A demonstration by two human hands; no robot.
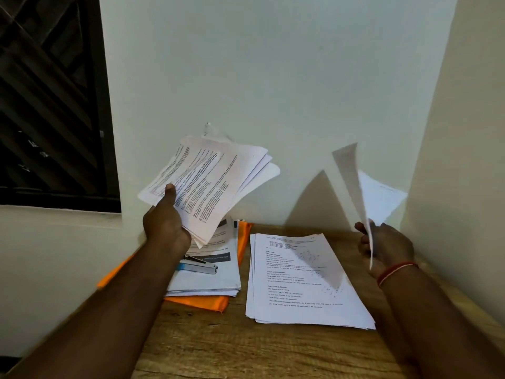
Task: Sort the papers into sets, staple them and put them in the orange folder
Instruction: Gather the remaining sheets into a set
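While the left hand (166, 222) grips a fanned sheaf (207, 181) of light, floppy pages by its near corner above the orange folder (207, 300), the right hand (388, 247) pinches one limp sheet (352, 187) right of that folder.

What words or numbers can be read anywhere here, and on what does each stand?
No text can be quoted.
Sheaf of papers in the left hand: print too blurred and tilted.
Paper pile on the table: print too small, blurred.
Paper stack under the stapler: dark banner, unreadable.
Sheet in the right hand: edge-on, nothing readable.
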